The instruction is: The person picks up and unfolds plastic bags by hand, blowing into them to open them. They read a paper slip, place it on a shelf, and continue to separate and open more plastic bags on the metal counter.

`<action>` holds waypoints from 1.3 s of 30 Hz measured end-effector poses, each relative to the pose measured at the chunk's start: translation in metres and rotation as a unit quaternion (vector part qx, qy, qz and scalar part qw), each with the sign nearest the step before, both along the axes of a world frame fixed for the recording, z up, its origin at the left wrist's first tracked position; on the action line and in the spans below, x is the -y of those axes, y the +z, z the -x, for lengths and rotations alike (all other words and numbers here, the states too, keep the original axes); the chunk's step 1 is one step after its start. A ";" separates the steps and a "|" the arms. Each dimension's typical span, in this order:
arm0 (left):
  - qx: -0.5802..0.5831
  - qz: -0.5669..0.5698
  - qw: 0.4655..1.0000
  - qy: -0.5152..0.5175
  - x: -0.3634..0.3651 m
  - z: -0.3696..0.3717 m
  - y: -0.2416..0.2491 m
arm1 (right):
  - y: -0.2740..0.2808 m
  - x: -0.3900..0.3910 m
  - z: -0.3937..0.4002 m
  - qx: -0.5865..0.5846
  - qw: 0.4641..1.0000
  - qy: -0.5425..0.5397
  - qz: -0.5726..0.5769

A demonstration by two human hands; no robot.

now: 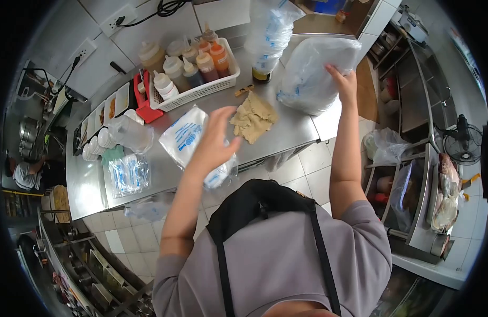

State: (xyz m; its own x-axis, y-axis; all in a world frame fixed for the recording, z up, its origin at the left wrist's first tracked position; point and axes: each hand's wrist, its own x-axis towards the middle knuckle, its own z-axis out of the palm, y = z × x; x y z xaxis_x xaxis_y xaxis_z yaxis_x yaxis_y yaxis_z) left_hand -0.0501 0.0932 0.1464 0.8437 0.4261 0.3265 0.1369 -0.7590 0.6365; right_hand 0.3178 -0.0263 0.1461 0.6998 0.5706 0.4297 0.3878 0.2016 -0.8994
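My right hand (343,84) grips the edge of a large, bulging translucent plastic bag (312,76) at the counter's right end. Its contents cannot be made out. My left hand (215,142), slightly blurred, hovers over the counter with fingers apart and nothing in them. Under and beside it lies a white plastic packet with blue print (186,134), partly hidden by the hand. Just right of the left hand rests a crumpled brown cloth or paper (254,116). Behind that stands a tall stack of plastic-wrapped cups or lids (269,37) on a dark-based container.
A white basket (202,91) of sauce squeeze bottles stands at the back beside a red holder (147,108). Farther left are food trays (109,108), white tubs (99,142) and blue-printed packets (129,174). A shelf unit and fan (460,137) are at right. Another person (27,174) is far left.
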 end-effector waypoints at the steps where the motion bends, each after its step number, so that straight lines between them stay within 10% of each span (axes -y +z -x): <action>1: 0.018 0.032 0.998 -0.060 0.006 -0.028 -0.003 | 0.001 -0.001 0.005 0.002 1.000 -0.002 -0.001; 10: 0.299 0.039 0.952 0.054 0.018 -0.182 -0.049 | -0.008 -0.002 0.016 -0.059 0.980 0.188 -0.029; 14: 0.311 0.252 0.911 0.098 0.000 -0.172 -0.024 | 0.038 -0.001 0.039 -0.023 0.971 0.187 -0.147; 22: 0.247 0.610 0.753 0.008 -0.049 -0.198 -0.070 | -0.044 0.007 0.065 0.040 0.995 0.044 -0.074; 24: 0.130 0.354 0.917 0.130 -0.072 -0.206 -0.144 | -0.061 0.007 0.065 0.051 0.995 0.025 -0.085; 27: 0.091 0.172 0.980 0.027 -0.071 -0.194 -0.132 | -0.062 0.015 0.064 0.014 0.997 0.066 -0.045; 29: 0.229 0.481 0.844 0.068 -0.031 -0.175 -0.065 | -0.050 0.021 0.061 0.008 0.997 0.081 -0.007; 32: 0.446 0.480 0.741 -0.147 -0.022 -0.173 -0.001 | -0.018 0.013 0.056 0.130 0.987 0.060 -0.071; 34: 0.401 0.076 0.906 -0.112 -0.017 -0.171 0.036 | 0.005 0.005 0.068 0.070 0.985 0.069 -0.144; 38: 0.130 -0.034 0.989 -0.061 -0.015 -0.184 0.060 | -0.011 -0.007 0.067 0.055 0.998 0.004 0.016; 39: 0.068 0.095 0.989 -0.096 -0.023 -0.187 0.059 | -0.022 -0.011 0.060 0.054 0.998 0.008 0.017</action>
State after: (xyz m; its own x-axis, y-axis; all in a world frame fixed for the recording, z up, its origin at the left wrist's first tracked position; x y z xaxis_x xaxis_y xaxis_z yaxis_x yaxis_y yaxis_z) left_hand 0.1374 0.1165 0.2056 0.8694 0.3258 0.3715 -0.0947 -0.6279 0.7725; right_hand 0.2583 -0.0151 0.1245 0.6409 0.5970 0.4825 0.4797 0.1792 -0.8589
